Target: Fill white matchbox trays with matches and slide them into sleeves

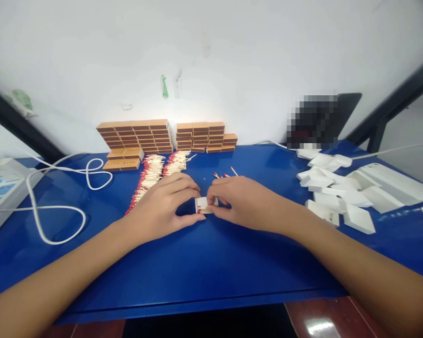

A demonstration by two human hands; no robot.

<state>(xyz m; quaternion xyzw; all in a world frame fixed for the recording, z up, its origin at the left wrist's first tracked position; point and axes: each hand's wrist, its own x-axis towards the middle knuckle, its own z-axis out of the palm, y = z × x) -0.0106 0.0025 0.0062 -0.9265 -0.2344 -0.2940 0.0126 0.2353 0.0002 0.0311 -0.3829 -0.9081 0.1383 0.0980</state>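
Both my hands meet at the middle of a blue table (pixel 211 263). Between them sits a small white matchbox tray (pixel 205 205) with red-tipped matches in it. My left hand (pixel 164 206) curls round its left end, fingers bent over it. My right hand (pixel 238 199) pinches its right end with thumb and fingers. Rows of red-tipped matches (pixel 151 176) lie just behind my left hand. A few loose matches (pixel 225 173) lie behind my right hand.
Stacks of brown matchboxes (pixel 162 136) stand against the white wall. A heap of white trays and sleeves (pixel 338 192) lies at the right. A white cable (pixel 59 206) loops at the left beside a power strip (pixel 0 192). A dark blurred object (pixel 317 119) stands at the back right.
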